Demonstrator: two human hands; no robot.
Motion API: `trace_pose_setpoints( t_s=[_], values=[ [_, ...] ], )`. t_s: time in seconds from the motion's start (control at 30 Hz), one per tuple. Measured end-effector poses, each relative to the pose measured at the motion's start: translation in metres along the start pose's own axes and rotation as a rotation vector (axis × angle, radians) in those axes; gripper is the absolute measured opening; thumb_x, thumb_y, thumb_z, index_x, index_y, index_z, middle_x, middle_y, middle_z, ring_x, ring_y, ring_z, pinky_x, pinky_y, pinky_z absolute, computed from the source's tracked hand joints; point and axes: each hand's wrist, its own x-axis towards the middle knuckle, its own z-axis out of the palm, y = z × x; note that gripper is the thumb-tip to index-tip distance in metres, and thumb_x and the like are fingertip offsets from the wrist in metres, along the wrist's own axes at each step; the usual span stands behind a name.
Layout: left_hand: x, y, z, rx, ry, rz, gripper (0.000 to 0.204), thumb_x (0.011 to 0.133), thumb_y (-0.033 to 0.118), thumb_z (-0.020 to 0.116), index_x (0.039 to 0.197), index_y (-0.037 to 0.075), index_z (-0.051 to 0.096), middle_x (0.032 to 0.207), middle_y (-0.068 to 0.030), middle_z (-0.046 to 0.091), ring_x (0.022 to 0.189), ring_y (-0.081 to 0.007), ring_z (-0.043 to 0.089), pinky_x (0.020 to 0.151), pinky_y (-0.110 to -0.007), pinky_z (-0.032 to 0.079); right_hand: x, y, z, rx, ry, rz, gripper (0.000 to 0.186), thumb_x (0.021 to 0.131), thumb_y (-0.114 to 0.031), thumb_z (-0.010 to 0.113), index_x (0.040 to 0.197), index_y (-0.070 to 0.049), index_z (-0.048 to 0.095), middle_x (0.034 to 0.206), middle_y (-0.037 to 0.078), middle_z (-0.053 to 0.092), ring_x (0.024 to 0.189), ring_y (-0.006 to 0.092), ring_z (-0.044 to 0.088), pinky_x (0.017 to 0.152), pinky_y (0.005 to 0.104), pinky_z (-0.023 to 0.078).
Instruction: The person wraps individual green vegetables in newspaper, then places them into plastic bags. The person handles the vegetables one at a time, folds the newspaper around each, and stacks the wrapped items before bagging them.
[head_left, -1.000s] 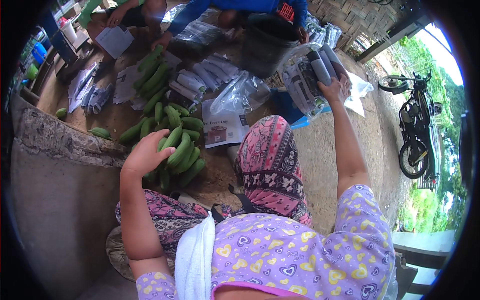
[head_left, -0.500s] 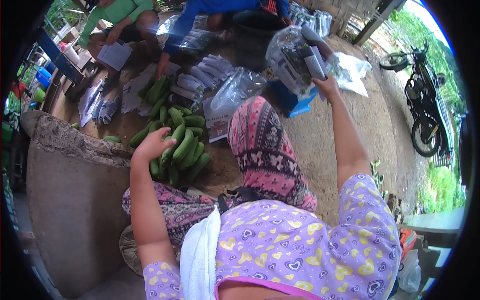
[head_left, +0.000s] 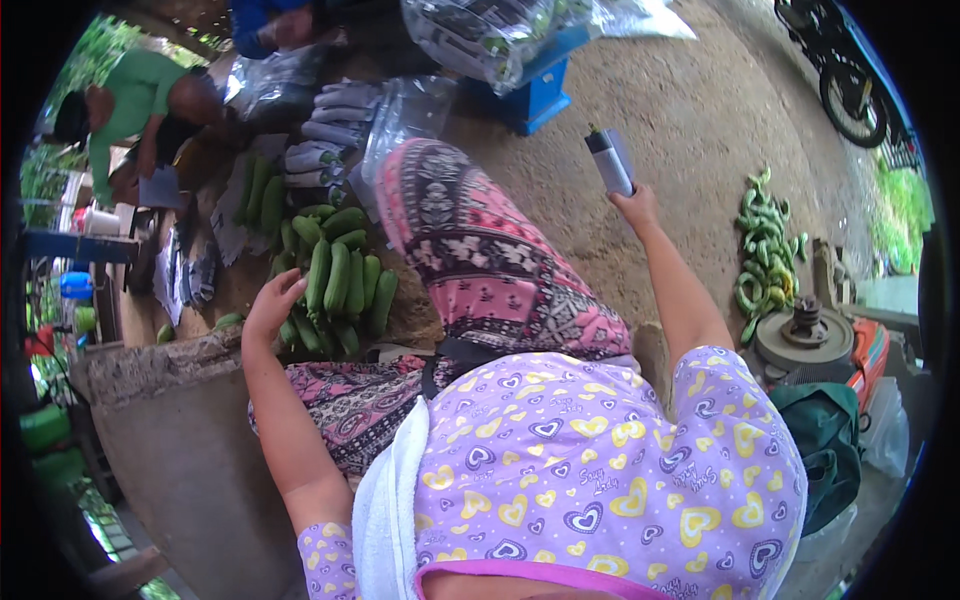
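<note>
My right hand [head_left: 640,207] is closed around the lower end of a paper-wrapped cucumber [head_left: 608,165], its dark green tip showing at the top. It is held up over the bare ground, apart from the clear plastic bag [head_left: 470,45] of wrapped cucumbers. My left hand [head_left: 268,310] is beside the left edge of a pile of green cucumbers [head_left: 340,282], fingers apart and nothing held. Whether its fingertips touch the pile, I cannot tell. Behind the pile lies a row of paper-wrapped cucumbers [head_left: 335,115].
The bag rests on a blue stand [head_left: 540,98]. Curved cucumbers [head_left: 765,245] lie on the ground at right, near a round metal piece [head_left: 805,340] and a dark green bag [head_left: 820,440]. A co-worker in green [head_left: 140,90] holds paper at far left. A concrete slab [head_left: 190,440] stands at left.
My right hand has moved away from the plastic bag, down and nearer to me, still holding a wrapped cucumber. The view has swung right. The blue-sleeved co-worker's hand has left the cucumbers.
</note>
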Motion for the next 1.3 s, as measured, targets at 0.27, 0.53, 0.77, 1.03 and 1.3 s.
trace_pose_setpoints(
  t_s=[0.27, 0.53, 0.77, 1.03, 1.3],
  values=[
    [0.015, 0.029, 0.031, -0.016, -0.031, -0.224, 0.055, 0.095, 0.029, 0.063, 0.137, -0.004, 0.051, 0.128, -0.0098, 0.061, 0.115, -0.0159, 0.057, 0.098, -0.028, 0.042, -0.076, 0.107, 0.047, -0.181, -0.23, 0.245, 0.06, 0.065, -0.036, 0.08, 0.115, -0.003, 0.068, 0.106, 0.019, 0.067, 0.097, 0.0323, 0.065, 0.087, 0.0416, 0.051],
    [0.036, 0.063, 0.051, 0.057, -0.121, -0.214, 0.036, 0.097, 0.014, 0.057, 0.13, -0.001, 0.057, 0.107, -0.005, 0.069, 0.096, -0.0105, 0.062, 0.082, -0.024, 0.046, -0.101, 0.117, 0.051, -0.341, -0.307, 0.168, 0.076, 0.074, -0.035, 0.08, 0.138, -0.011, 0.048, 0.13, 0.017, 0.054, 0.117, 0.0369, 0.054, 0.101, 0.0444, 0.044],
    [0.056, 0.03, 0.044, 0.076, -0.042, 0.026, 0.038, 0.094, 0.021, 0.062, 0.126, -0.001, 0.061, 0.079, -0.0019, 0.063, 0.062, -0.007, 0.047, 0.057, -0.027, 0.042, 0.13, -0.104, -0.055, 0.407, 0.476, -0.506, 0.049, 0.087, -0.017, 0.069, 0.13, -0.001, 0.052, 0.12, 0.017, 0.057, 0.112, 0.0328, 0.055, 0.097, 0.0417, 0.043],
    [0.075, 0.119, 0.037, 0.003, -0.061, 0.031, 0.052, 0.092, 0.02, 0.066, 0.134, -0.007, 0.051, 0.124, -0.0201, 0.064, 0.111, -0.0228, 0.063, 0.094, -0.032, 0.049, 0.269, -0.384, -0.102, -0.23, 0.096, -0.405, 0.083, 0.067, -0.054, 0.078, 0.128, -0.002, 0.058, 0.129, 0.02, 0.059, 0.123, 0.0391, 0.052, 0.103, 0.0476, 0.044],
    [0.127, 0.211, 0.009, 0.103, -0.041, 0.179, 0.055, 0.091, 0.023, 0.068, 0.135, -0.004, 0.051, 0.117, -0.018, 0.067, 0.102, -0.0202, 0.064, 0.091, -0.034, 0.05, 0.255, -0.362, -0.097, -0.27, 0.2, -0.603, 0.063, 0.068, -0.045, 0.078, 0.111, -0.001, 0.066, 0.117, 0.021, 0.064, 0.115, 0.0363, 0.058, 0.095, 0.0452, 0.049]
  ],
)
